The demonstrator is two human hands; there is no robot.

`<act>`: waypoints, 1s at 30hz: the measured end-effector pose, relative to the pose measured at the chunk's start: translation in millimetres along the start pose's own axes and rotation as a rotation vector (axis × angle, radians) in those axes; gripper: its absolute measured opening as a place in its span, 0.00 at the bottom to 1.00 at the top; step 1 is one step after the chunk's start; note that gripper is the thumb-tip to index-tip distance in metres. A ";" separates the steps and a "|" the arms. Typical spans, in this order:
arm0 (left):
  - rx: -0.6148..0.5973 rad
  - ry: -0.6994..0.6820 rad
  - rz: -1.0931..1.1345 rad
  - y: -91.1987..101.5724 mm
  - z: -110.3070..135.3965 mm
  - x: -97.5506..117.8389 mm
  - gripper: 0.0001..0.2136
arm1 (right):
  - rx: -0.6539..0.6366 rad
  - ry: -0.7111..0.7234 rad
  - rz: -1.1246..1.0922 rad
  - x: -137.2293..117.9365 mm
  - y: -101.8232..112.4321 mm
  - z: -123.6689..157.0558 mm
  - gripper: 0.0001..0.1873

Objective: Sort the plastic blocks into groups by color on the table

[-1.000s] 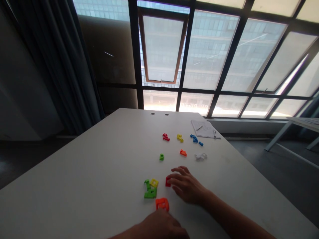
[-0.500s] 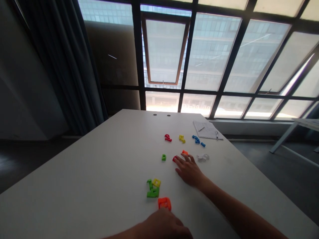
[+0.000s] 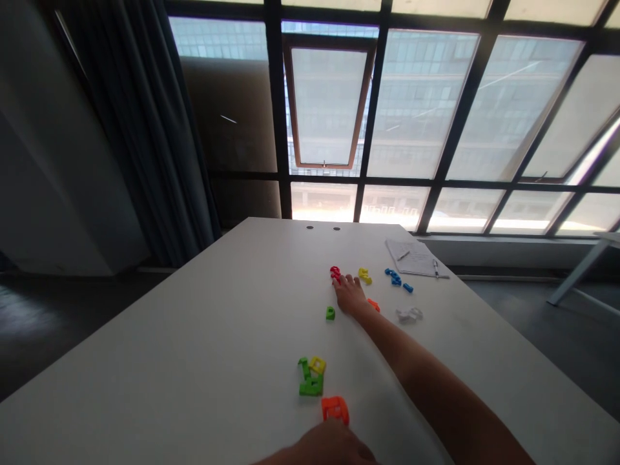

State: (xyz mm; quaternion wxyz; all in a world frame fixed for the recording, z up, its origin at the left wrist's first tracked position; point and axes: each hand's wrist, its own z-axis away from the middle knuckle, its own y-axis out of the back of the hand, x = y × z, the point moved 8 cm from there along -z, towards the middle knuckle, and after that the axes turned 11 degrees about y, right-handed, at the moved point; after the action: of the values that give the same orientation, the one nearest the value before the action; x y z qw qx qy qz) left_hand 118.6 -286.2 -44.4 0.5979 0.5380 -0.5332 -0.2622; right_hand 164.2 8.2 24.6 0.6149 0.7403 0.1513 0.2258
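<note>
My right hand (image 3: 351, 296) reaches far across the white table, fingers stretched and a little apart. Its fingertips touch the small red plastic pieces (image 3: 334, 270) and partly cover them. Beside its wrist lies a small orange piece (image 3: 373, 304), and left of it a green piece (image 3: 330, 313). At the lower edge, my left hand (image 3: 332, 444) is closed on a larger orange plastic piece (image 3: 335, 409); most of its fingers are hidden. Just beyond lie several green pieces (image 3: 311, 386) with a yellow square piece (image 3: 318, 365) against them.
Yellow pieces (image 3: 365, 276) and blue pieces (image 3: 395, 278) sit in small groups right of the red ones. Nearer are white or clear pieces (image 3: 409, 314). Papers (image 3: 411, 257) with pens lie by the right edge of the table (image 3: 194, 336). Windows and a curtain (image 3: 145, 142) stand behind.
My right hand has moved forward to the red group. The single red piece formerly under its fingertips has left its former spot. My left hand stays at the orange piece; the view has shifted slightly.
</note>
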 end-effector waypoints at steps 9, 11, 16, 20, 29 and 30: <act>0.002 0.003 0.021 -2.3 3.2 -1.6 0.10 | 0.058 -0.022 -0.011 0.1 -1.2 -3.3 0.33; -0.003 0.009 0.009 -4.4 2.8 -2.7 0.10 | 0.097 -0.025 -0.012 -3.2 3.3 6.4 0.31; 0.013 0.009 0.046 10.9 2.4 4.4 0.11 | 0.153 -0.027 -0.035 -11.8 11.6 38.3 0.18; 0.004 0.010 0.096 29.8 2.1 12.9 0.11 | 0.198 -0.001 -0.081 -19.2 20.3 71.4 0.15; 0.036 0.057 0.079 42.1 2.1 18.5 0.10 | 0.433 0.302 -0.480 -60.6 42.9 184.1 0.13; 0.037 0.068 0.076 43.3 2.1 18.7 0.10 | 0.442 0.359 -0.515 -67.3 47.2 195.1 0.13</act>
State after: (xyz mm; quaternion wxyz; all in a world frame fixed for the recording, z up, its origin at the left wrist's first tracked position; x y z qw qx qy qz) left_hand 110.9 -291.3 1.9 0.6152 0.5368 -0.5375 -0.2110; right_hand 205.9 -199.2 33.1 0.4409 0.7413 0.4827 0.1519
